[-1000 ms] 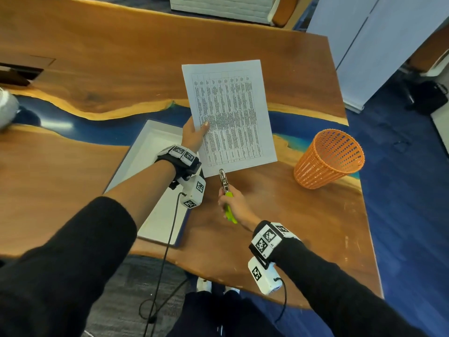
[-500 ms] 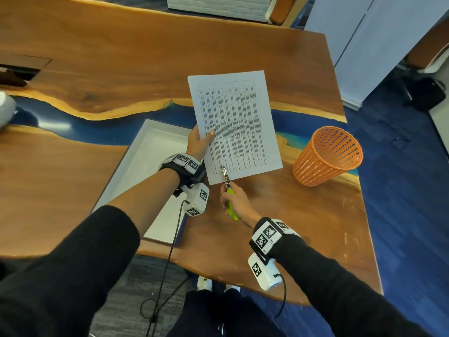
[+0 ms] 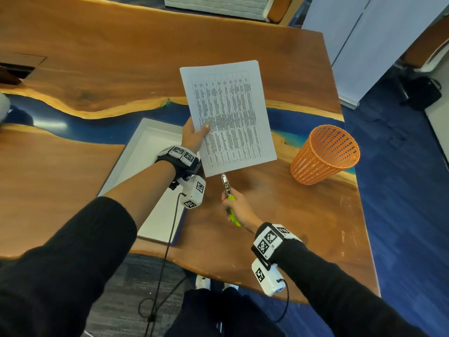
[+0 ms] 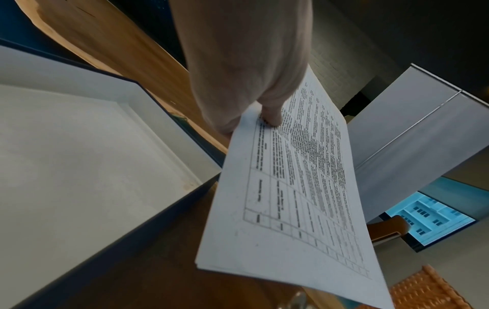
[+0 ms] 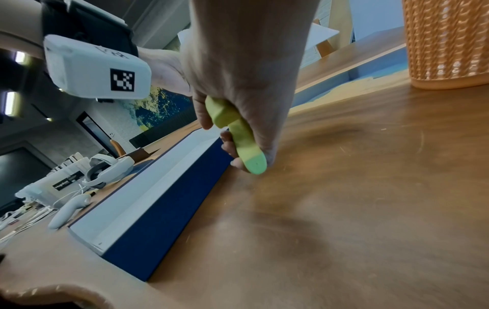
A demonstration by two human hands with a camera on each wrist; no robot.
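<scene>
My left hand (image 3: pixel 194 136) pinches a thin stack of printed paper sheets (image 3: pixel 230 115) by its left edge, thumb on top, above the wooden table (image 3: pixel 279 215). In the left wrist view the thumb presses on the printed sheets (image 4: pixel 299 188). My right hand (image 3: pixel 239 207) grips a hand tool (image 3: pixel 227 188) with green handles and a metal head. The metal head points at the lower edge of the sheets and just reaches it. The green handle (image 5: pixel 238 131) sticks out below my curled fingers (image 5: pixel 227 138) in the right wrist view.
A shallow white tray with a dark blue outside (image 3: pixel 145 152) lies on the table under my left forearm. An orange mesh basket (image 3: pixel 325 154) stands to the right. A white headset (image 5: pixel 108 169) and a controller (image 5: pixel 70 209) lie far left. The table's front edge is close to me.
The paper stack has shifted slightly toward me and to the right over the past second. The tool's metal head stays at the lower edge of the sheets. Both grips are unchanged.
</scene>
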